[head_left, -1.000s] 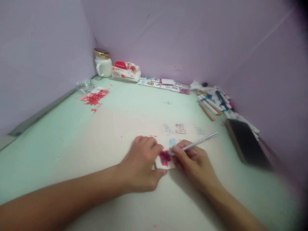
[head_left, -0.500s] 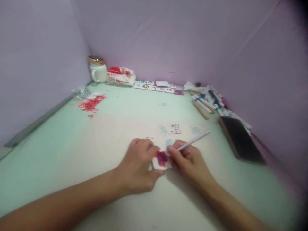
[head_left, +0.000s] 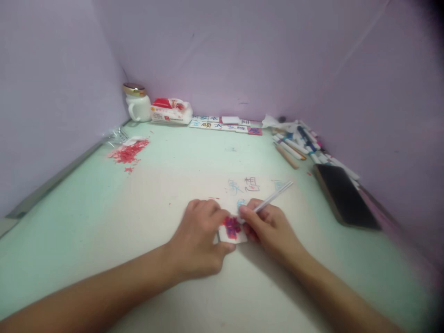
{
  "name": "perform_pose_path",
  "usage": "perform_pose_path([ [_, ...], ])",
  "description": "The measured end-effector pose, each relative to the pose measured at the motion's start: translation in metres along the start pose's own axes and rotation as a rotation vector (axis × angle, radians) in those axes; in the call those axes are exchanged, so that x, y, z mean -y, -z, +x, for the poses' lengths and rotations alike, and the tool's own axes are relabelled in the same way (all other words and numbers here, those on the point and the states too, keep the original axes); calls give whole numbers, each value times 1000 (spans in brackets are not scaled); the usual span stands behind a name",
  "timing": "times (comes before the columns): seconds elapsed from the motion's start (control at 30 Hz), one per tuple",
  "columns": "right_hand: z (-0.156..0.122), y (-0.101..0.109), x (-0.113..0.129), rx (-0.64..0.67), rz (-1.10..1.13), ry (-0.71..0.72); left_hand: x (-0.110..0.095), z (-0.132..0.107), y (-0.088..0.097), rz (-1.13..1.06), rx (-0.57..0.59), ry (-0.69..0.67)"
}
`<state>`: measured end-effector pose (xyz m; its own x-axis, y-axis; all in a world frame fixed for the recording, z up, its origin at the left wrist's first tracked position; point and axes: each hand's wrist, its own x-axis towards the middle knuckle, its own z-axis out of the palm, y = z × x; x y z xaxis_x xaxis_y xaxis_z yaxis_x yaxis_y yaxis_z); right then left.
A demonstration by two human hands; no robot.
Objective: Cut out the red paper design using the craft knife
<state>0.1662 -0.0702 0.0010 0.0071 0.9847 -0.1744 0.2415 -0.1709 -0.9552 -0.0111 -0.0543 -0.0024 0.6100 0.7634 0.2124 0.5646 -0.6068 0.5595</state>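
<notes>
My left hand point(head_left: 204, 236) holds a small white square tile point(head_left: 238, 237) by its left side, the thumb at the near edge and the fingers at the far edge. Red and purple marking covers the tile's upper middle. In a pinch, my right hand point(head_left: 268, 222) grips a slim, pale pen-shaped tool point(head_left: 274, 196). That tool slants up to the right, its lower end at the tile's right side; the tip is hidden by my fingers. Just beyond my hands, characters point(head_left: 251, 183) in blue and dark ink are written on the tabletop.
Red shavings point(head_left: 130, 151) lie at the left near a clear plastic wrapper point(head_left: 118, 136). Along the back stand a lidded white mug point(head_left: 138, 106), a tissue pack point(head_left: 171, 112) and rows of lettered tiles point(head_left: 225, 126). Several markers point(head_left: 294, 145) and a phone point(head_left: 347, 196) lie at the right.
The pen-shaped tool's upper end has swung a little left and up, with small movement of my right hand. The whole view has shifted slightly. My left hand keeps its hold on the tile.
</notes>
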Motion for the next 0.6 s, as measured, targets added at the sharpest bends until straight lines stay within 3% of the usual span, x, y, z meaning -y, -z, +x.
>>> perform_pose_path([
  [0.23, -2, 3, -8, -6, 14, 78, 1, 2, 1, -30, 34, -12],
  [0.6, -5, -1, -4, -103, -313, 240, 1, 0, 0, -37, 9, -14],
])
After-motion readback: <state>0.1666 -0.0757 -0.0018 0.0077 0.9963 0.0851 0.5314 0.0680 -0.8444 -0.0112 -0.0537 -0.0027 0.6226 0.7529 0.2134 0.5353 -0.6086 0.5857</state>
